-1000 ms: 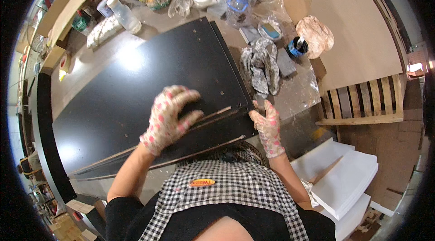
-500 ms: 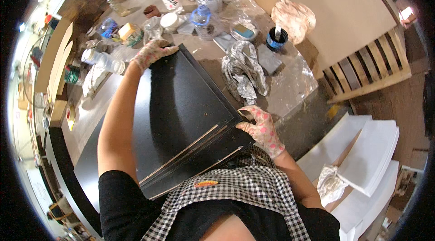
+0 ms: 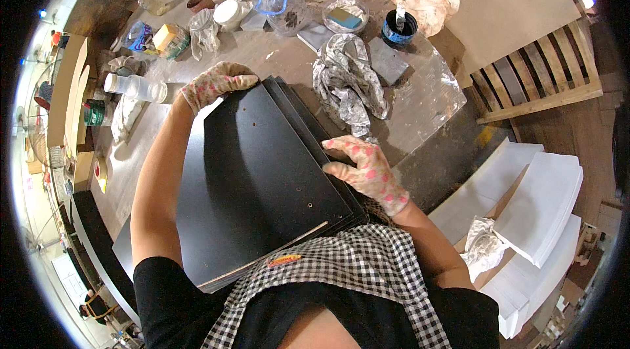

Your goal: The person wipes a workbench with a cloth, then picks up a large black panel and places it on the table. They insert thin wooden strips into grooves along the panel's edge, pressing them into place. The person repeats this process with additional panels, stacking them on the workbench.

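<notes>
Before me lies a stack of black panels point(image 3: 262, 165) with small drilled holes, its layers slightly offset along the right side. The near edge of the top panel shows a pale raw strip and rests against my checked apron. My left hand point(image 3: 220, 84), in a pink-dotted white glove, curls over the far left corner of the stack; its fingertips are partly hidden. At the right edge is my right hand point(image 3: 369, 175), gloved alike, thumb and forefinger apart beside the layered edges. Whether it touches them is hard to tell.
A crumpled grey cloth point(image 3: 348, 83) lies beyond the stack, near a dark blue-black cup point(image 3: 398, 28). Bottles, a blue-handled jug point(image 3: 283, 11) and a yellow sponge point(image 3: 165, 37) crowd the far table. White boards point(image 3: 538, 208) stand at right, below a slatted wooden pallet point(image 3: 535, 80).
The panels, fanned apart at the near edge before, now lie more nearly flush. My right hand has let go of the near right corner, moved up along the edge and opened.
</notes>
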A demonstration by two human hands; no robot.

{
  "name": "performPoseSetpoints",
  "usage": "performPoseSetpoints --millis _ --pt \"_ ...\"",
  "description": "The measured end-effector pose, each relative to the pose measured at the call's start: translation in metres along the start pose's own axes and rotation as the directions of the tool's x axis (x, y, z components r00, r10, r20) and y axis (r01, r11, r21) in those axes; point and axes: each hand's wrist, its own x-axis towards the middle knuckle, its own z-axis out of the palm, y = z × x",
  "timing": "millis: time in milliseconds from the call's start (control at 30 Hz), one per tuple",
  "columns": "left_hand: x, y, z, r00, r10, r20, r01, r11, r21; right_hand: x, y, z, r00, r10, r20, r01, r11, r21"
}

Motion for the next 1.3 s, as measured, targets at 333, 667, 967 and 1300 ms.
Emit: performPoseSetpoints --millis 333,667,967,1300 --pt "-0.019 0.011 0.01 0.994 0.006 -0.112 0.001 0.998 0.063 -0.078 -0.004 -0.035 0.958 0.046 0.284 -0.035 0.998 -0.044" --pt "-0.009 0.005 0.005 0.991 0.039 -0.128 -0.022 0.992 0.125 -0.065 -0.017 -0.021 0.989 0.076 0.127 -0.068 0.996 -0.065" --pt "-0.006 -0.006 0.007 0.987 0.018 -0.161 0.002 0.992 0.124 -0.088 -0.001 -0.026 0.981 0.005 0.195 0.028 0.986 -0.167" --pt "-0.004 -0.004 -0.004 0.989 -0.078 -0.129 0.086 0.994 0.06 -0.087 -0.018 -0.019 0.994 0.056 0.095 -0.02 0.941 -0.337"
